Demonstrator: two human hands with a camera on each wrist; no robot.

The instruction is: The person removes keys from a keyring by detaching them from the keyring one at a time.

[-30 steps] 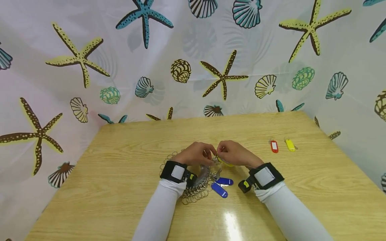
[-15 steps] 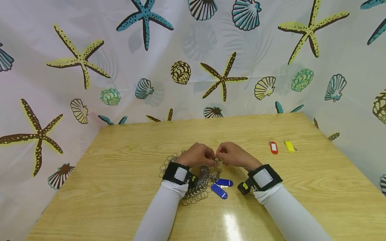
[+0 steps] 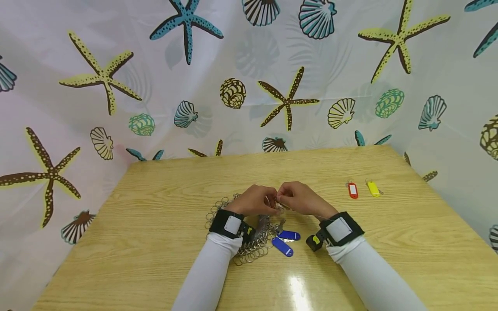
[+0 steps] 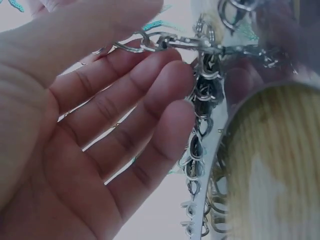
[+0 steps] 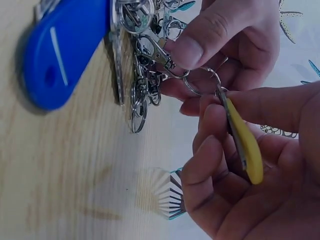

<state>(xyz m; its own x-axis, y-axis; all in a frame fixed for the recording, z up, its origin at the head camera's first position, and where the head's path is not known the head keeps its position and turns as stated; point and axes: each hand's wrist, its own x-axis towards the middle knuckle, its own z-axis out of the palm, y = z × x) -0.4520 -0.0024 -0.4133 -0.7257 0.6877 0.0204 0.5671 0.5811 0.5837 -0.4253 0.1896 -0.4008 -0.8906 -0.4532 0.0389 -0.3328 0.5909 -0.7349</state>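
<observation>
My hands meet over the middle of the wooden table (image 3: 155, 203). My left hand (image 3: 267, 201) pinches a metal clasp (image 5: 165, 59) at the end of a chain of linked key rings (image 4: 200, 100) between thumb and fingers. The chain runs across its fingertips (image 4: 172, 75). My right hand (image 3: 281, 199) grips a yellow key tag (image 5: 246, 146) edge-on, and the tag's split ring (image 5: 201, 81) touches the clasp. In the head view the yellow tag is hidden inside my right hand. A heap of key rings (image 3: 253, 246) lies under my left wrist.
Two blue key tags (image 3: 289, 235) (image 3: 282, 246) lie beside the ring heap, one of them (image 5: 65, 50) close in the right wrist view. A red tag (image 3: 352, 190) and another yellow tag (image 3: 373, 188) lie at the right. A seashell-print curtain (image 3: 249, 86) surrounds the table.
Both hands have drawn slightly closer together. The yellow tag that showed below my right hand a second ago is now covered by the fingers in the head view.
</observation>
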